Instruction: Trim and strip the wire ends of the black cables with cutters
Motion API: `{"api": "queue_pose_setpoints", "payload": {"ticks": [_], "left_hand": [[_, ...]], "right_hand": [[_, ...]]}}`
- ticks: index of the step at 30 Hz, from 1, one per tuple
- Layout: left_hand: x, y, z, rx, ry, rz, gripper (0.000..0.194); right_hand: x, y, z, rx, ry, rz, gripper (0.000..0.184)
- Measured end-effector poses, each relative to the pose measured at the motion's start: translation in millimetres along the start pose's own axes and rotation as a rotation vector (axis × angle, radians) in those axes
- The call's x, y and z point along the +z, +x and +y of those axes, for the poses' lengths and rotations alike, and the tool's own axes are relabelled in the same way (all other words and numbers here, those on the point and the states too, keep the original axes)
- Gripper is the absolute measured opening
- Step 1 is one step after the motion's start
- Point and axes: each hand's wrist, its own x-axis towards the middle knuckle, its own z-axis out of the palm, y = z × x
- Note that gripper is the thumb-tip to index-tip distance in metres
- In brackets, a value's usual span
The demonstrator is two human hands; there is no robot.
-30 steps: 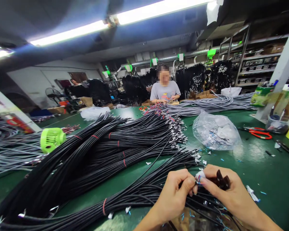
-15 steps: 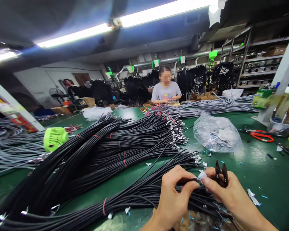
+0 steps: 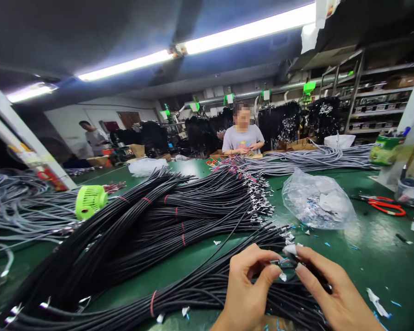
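Note:
Both my hands meet low in the picture over a heap of black cables (image 3: 158, 230) on the green table (image 3: 376, 257). My left hand (image 3: 248, 289) pinches one black cable between thumb and forefinger. My right hand (image 3: 331, 294) pinches the same cable's end (image 3: 289, 250), which has a white piece and thin coloured wires. A dark tool (image 3: 315, 275) lies partly hidden under the right hand's fingers. Small cut scraps lie around the hands.
A lime green fan (image 3: 89, 202) sits left among grey cables. A clear plastic bag (image 3: 317, 197) and red-handled scissors (image 3: 388, 205) lie to the right. Across the table sits a person (image 3: 243, 135) behind grey cables (image 3: 313, 158). Another person (image 3: 93, 138) stands far left. Shelves fill the right.
The dark tool stood upright in my right hand half a second ago; it is now lowered and mostly hidden. Both hands stay on the cable end. The view has shifted slightly.

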Motion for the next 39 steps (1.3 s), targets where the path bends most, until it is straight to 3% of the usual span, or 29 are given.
{"api": "queue_pose_setpoints", "payload": {"ticks": [6, 10, 16, 27, 35, 39], "left_hand": [[-1.5, -0.8, -1.7, -0.011, 0.013, -0.007, 0.029], [-1.4, -1.0, -1.0, -0.012, 0.027, -0.026, 0.033], [-1.2, -0.1, 3.0, -0.025, 0.028, -0.027, 0.035], [-3.5, -3.1, 3.6, -0.028, 0.073, -0.107, 0.032], [-2.9, -1.4, 7.2, 0.009, 0.107, -0.11, 0.03], [-3.4, -1.5, 8.2, 0.0, 0.123, -0.099, 0.027]], "right_hand": [[-4.8, 1.0, -6.8, -0.125, -0.056, 0.014, 0.029], [-3.6, 2.1, -7.7, -0.118, -0.051, 0.063, 0.027], [-6.2, 4.0, -4.5, -0.142, -0.068, 0.014, 0.029], [0.1, -3.2, -5.1, -0.116, -0.074, 0.061, 0.027], [-4.5, 2.8, -6.4, -0.211, -0.081, -0.045, 0.026], [-3.3, 2.2, -7.6, -0.156, -0.051, -0.018, 0.025]]}}
